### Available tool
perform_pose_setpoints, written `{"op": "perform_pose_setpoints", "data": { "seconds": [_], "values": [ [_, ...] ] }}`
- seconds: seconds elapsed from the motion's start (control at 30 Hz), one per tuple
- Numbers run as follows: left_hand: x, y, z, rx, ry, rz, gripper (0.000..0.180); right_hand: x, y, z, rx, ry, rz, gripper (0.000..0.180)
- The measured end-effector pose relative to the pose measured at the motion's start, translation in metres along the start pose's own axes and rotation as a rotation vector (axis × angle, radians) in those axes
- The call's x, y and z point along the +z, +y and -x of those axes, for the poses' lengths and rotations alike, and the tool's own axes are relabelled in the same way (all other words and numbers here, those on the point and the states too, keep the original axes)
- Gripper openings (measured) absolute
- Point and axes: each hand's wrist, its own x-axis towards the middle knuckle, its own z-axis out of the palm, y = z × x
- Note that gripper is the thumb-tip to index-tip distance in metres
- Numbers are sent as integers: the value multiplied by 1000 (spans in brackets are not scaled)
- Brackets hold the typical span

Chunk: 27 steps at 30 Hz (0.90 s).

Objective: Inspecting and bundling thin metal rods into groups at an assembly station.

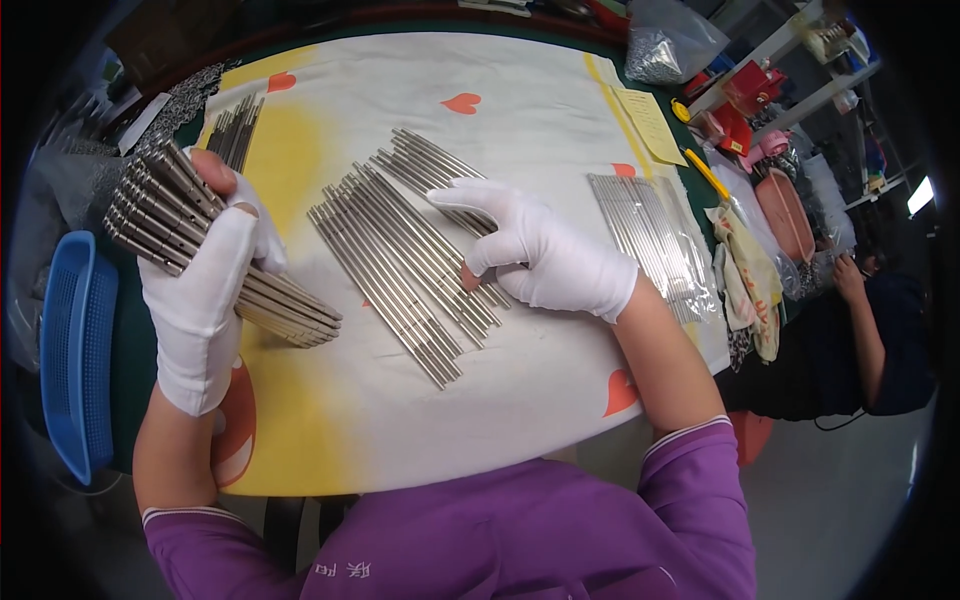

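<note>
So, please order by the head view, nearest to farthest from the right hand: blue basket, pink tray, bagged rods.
1. Bagged rods, just right of the right hand.
2. Pink tray, farther right.
3. Blue basket, at the far left.

Rods (392, 292) on cloth (520, 420), basket (75, 350) left

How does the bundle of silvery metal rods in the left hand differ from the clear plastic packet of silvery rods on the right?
The bundle of silvery metal rods is gripped in the white-gloved left hand; the clear plastic packet of silvery rods lies untouched on the white-and-yellow cloth. The bundle is bare; the packet's rods are wrapped. The bundle is thickly stacked; the packet is flat. Both contain slim, straight, shiny rods.
</note>
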Motion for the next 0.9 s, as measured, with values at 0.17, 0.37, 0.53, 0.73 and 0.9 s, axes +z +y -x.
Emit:
{"op": "perform_pose_setpoints", "data": {
  "seconds": [0.17, 0.37, 0.53, 0.73, 0.9],
  "values": [
    [-3, 4, -1, -2, 6, -20, 22, -4, -4, -5, -65, -18, 182, 15],
    [-3, 1, -2, -24, -4, 3, 21, -1, -13, -6, 18, -11, 246, 8],
    [-1, 2, -2, -14, 5, 7, 20, 4, -23, -8, 50, -3, 325, 13],
    [-2, 5, -2, -25, 16, -15, 20, 13, -35, -11, 73, 70, 333, 24],
    [0, 3, -2, -15, 32, -27, 21, 11, -30, -9, 152, 30, 133, 29]
  ]
}}
